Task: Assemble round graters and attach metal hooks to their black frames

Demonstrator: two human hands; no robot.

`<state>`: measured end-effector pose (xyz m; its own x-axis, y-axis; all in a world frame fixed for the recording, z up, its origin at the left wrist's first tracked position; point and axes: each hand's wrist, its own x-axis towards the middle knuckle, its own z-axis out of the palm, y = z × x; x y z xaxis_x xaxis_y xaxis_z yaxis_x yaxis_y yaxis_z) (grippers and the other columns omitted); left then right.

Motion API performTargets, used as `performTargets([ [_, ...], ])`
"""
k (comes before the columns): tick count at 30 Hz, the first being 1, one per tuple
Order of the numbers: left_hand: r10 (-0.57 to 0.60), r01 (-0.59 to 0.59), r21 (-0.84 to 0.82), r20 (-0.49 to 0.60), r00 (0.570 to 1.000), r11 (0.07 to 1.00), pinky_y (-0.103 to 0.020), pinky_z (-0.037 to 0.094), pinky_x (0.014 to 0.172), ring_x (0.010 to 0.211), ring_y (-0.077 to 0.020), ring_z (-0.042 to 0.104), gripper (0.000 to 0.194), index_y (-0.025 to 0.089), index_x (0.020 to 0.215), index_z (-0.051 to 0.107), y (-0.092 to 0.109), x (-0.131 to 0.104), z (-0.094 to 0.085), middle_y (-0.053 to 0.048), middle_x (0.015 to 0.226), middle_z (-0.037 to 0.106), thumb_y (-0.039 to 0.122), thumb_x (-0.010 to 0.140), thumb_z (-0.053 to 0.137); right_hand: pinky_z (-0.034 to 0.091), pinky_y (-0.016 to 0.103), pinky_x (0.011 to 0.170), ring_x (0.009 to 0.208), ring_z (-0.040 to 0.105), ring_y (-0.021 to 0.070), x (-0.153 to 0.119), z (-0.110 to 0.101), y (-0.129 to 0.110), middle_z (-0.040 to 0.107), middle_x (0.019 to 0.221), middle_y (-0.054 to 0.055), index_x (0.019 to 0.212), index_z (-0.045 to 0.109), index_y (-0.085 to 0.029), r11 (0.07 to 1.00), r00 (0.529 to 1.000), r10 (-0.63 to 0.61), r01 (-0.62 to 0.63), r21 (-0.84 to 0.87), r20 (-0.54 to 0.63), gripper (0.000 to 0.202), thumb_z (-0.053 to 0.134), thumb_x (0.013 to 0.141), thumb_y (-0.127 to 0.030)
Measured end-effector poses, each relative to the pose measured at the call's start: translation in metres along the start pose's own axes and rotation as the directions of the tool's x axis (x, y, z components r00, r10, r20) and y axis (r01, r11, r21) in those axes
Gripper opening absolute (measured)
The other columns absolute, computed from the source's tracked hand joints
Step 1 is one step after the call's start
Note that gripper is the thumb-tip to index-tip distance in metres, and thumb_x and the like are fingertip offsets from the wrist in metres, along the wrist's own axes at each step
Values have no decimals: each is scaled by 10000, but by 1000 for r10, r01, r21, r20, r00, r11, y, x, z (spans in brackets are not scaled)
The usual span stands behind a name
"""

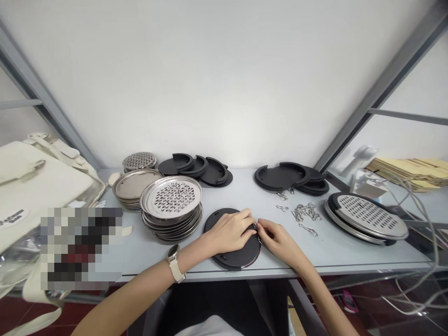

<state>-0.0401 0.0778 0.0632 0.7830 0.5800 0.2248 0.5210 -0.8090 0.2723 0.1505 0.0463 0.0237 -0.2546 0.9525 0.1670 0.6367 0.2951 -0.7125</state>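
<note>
A round black disc [238,259] lies on the grey table near its front edge. My left hand [233,230] rests on top of it, fingers bent and closed toward the disc's right side. There my right hand [278,240] meets it, thumb and index finger pinched on a small metal clip [259,240] at the rim, partly hidden by the fingers. Several loose metal clips [306,212] lie to the right of my hands. A stack of round metal grater plates [171,200] stands to the left of the disc.
Plain metal discs [136,184] and black rimmed holders [213,171] sit at the back left, more black holders [283,176] at the back right. Assembled graters [367,217] lie at the right. A cream bag [45,186] is far left; cables [434,233] hang far right.
</note>
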Motion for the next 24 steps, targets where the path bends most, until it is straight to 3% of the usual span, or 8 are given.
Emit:
performTargets([
  [11,6,-6,-8,-10,1000,1000,-270,465,692,826,-158,602,218,203,1095,556,-1,0,0,-33,1014,541,311,970,414,300,233,526,564,357,117,-1,0,1,364,597,-51,687,393,-204,998,1000,29,-29,50,-3,311,364,954,-362],
  [24,16,-16,3,-11,1000,1000,-271,462,648,813,-164,604,222,196,1113,540,-1,0,1,-33,1021,538,310,969,414,297,245,535,555,379,118,-1,-1,-1,391,591,-51,691,381,-206,1000,1000,17,-17,-13,2,309,345,963,-349],
])
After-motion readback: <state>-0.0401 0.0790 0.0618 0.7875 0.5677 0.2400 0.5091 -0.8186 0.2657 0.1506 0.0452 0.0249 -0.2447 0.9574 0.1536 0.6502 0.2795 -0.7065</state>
